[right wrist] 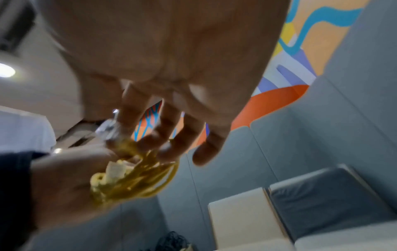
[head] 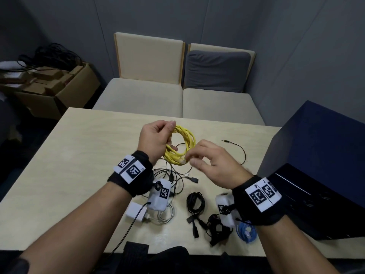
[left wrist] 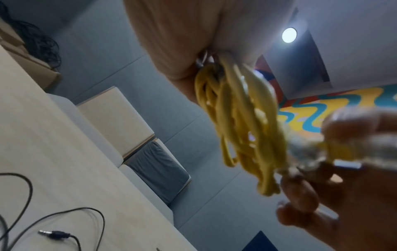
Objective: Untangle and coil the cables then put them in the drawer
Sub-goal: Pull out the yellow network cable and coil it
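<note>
A yellow network cable (head: 184, 144) is wound into a coil and held above the table. My left hand (head: 158, 135) grips the coil's upper left side, fingers curled round the strands (left wrist: 240, 118). My right hand (head: 203, 157) pinches the cable's clear plug end (head: 182, 160) at the coil's lower edge; the plug (right wrist: 108, 130) shows blurred between the fingertips in the right wrist view. On the table below lie a thin black audio cable (head: 240, 149), a coiled black cable (head: 195, 201), a white charger with cable (head: 138, 211), a black bundle (head: 216, 226) and a blue cable (head: 245, 230).
The light wooden table (head: 69, 155) has a dark blue cabinet (head: 320, 151) at its right end, with an open dark drawer (head: 296, 202) below my right wrist. Two cushioned seats (head: 177, 95) stand behind the table. A cardboard box (head: 51, 84) with black cables sits far left.
</note>
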